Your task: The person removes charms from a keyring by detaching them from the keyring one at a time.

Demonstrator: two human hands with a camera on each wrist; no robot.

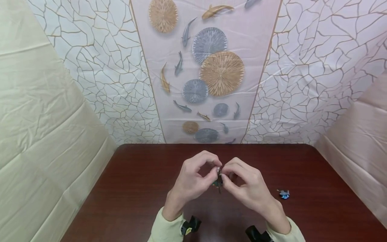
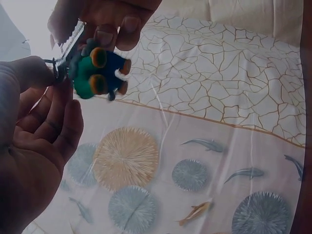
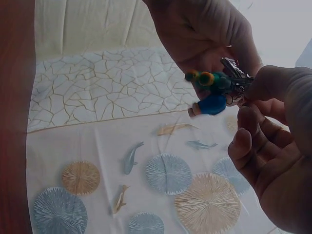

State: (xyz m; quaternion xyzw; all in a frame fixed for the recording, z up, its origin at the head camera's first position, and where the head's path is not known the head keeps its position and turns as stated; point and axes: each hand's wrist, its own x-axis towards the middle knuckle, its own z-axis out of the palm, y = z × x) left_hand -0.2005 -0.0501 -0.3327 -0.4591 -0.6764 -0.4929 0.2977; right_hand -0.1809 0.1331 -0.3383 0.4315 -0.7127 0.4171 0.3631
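Fingers (image 1: 211, 174) of both hands around unlabelled keychain charm (image 2: 97, 73)

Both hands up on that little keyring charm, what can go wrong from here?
1. The left hand and right hand pinch the metal ring by fingertips alone, above the table; a slip would likely drop the green and blue charm.
2. The ring's edge sits against the fingertips; prying it may nick a nail.
3. The small blue piece lies loose near the right forearm and might get swept away.
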